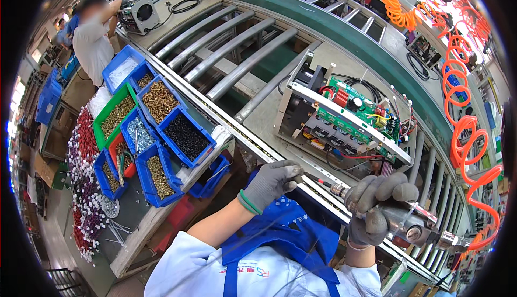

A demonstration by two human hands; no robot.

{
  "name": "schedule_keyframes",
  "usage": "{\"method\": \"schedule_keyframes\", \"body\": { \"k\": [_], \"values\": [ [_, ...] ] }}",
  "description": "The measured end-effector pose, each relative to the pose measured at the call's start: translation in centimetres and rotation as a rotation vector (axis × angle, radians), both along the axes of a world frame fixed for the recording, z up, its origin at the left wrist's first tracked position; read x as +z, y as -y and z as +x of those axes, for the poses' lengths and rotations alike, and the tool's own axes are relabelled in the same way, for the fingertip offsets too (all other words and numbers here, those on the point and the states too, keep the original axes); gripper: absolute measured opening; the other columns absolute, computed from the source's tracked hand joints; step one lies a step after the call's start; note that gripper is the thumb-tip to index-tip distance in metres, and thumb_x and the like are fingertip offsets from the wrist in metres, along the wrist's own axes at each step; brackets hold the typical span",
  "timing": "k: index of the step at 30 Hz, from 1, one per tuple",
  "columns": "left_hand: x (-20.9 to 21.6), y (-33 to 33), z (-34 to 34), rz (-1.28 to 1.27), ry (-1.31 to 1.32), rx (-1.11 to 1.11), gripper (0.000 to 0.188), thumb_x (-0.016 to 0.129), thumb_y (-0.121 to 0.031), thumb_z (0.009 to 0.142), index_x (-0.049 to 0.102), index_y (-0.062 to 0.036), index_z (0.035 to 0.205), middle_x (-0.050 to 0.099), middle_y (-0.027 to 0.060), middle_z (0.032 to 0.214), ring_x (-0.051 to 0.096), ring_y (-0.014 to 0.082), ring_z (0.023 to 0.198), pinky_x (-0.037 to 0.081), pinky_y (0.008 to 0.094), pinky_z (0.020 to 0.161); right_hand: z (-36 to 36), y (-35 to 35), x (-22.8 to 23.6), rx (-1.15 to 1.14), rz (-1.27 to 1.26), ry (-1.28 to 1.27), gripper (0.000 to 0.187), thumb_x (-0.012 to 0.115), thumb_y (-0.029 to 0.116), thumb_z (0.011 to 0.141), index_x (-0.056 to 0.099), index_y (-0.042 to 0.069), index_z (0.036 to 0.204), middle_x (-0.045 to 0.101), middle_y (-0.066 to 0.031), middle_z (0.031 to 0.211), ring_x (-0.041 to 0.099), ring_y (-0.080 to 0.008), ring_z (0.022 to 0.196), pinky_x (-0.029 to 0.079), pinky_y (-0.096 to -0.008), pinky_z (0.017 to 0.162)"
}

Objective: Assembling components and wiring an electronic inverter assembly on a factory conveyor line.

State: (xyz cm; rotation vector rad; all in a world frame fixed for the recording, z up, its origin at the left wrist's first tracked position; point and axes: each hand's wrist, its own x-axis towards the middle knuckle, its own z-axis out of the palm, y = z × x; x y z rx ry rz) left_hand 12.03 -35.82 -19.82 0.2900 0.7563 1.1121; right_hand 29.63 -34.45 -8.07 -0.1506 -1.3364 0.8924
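Observation:
My right hand, in a grey glove, is wrapped round a metal air screwdriver. The tool lies roughly level, its bit pointing left toward my other hand. A coiled orange-red air hose joins its rear end. My left hand, also gloved in grey, has its fingers pinched together just left of the bit's tip. Whatever may be between those fingertips is too small to tell. Beyond both hands stands an open machine chassis with a green circuit board, wires and metal rails exposed.
Blue screw bins, a green bin and a red bin crowd the left bench beside bundled cable ties. A roller conveyor runs beyond a metal rail. A person stands far left near another machine.

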Motion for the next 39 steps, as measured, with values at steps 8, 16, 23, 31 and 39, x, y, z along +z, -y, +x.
{"method": "schedule_keyframes", "body": {
  "k": [8, 16, 23, 31, 39],
  "values": [
    [-7.8, -3.5, 1.9, -0.138, -0.101, 0.126, 0.017, 0.057, -0.008, 0.088, 0.061, 0.0036, 0.1, 0.064, 0.0078, 0.083, 0.061, 0.0124, 0.068, 0.05, 0.022, 0.058, 0.9, 1.7, -1.8, -0.211, -0.196, -0.04, 0.046, 0.07, 0.015, 0.074, 0.047, 0.005, 0.112, 0.041, -0.0017, 0.079, 0.044, -0.0083, 0.046, 0.042, -0.0255, 0.043],
    [-4.3, -2.1, 1.2, -0.114, 0.034, 0.042, 0.023, 0.058, -0.016, 0.091, 0.057, 0.0002, 0.107, 0.062, 0.0065, 0.091, 0.059, 0.0113, 0.075, 0.049, 0.0212, 0.059, 1.6, 1.4, -1.0, -0.214, -0.148, -0.079, 0.045, 0.063, 0.012, 0.07, 0.048, 0.006, 0.113, 0.04, -0.0034, 0.082, 0.044, -0.0085, 0.052, 0.043, -0.0246, 0.048],
    [-0.1, -0.9, 2.2, -0.002, 0.346, -0.101, 0.028, 0.057, -0.025, 0.093, 0.056, -0.0022, 0.108, 0.055, 0.0011, 0.084, 0.053, 0.0071, 0.068, 0.043, 0.0157, 0.054, 0.8, 0.7, -0.6, -0.181, -0.064, -0.145, 0.045, 0.059, 0.01, 0.07, 0.049, 0.006, 0.113, 0.039, -0.0026, 0.081, 0.044, -0.0078, 0.052, 0.041, -0.023, 0.044],
    [2.1, -1.5, 2.3, 0.099, 0.195, -0.083, 0.025, 0.057, -0.028, 0.092, 0.058, -0.0043, 0.099, 0.057, 0.0025, 0.081, 0.054, 0.0066, 0.065, 0.041, 0.0158, 0.05, 0.7, 0.3, 1.0, -0.159, -0.001, -0.164, 0.044, 0.056, 0.01, 0.069, 0.048, 0.003, 0.111, 0.034, -0.0011, 0.077, 0.037, -0.0057, 0.05, 0.035, -0.0212, 0.043],
    [4.8, -3.8, 0.8, 0.229, 0.026, -0.076, 0.036, 0.058, -0.039, 0.09, 0.056, -0.0028, 0.096, 0.059, 0.0043, 0.079, 0.054, 0.0082, 0.06, 0.038, 0.0167, 0.044, -0.8, -1.7, 3.5, -0.13, 0.041, -0.195, 0.043, 0.053, 0.007, 0.069, 0.049, 0.001, 0.112, 0.031, 0.0002, 0.076, 0.033, -0.0047, 0.051, 0.03, -0.0204, 0.046]
  ]
}}
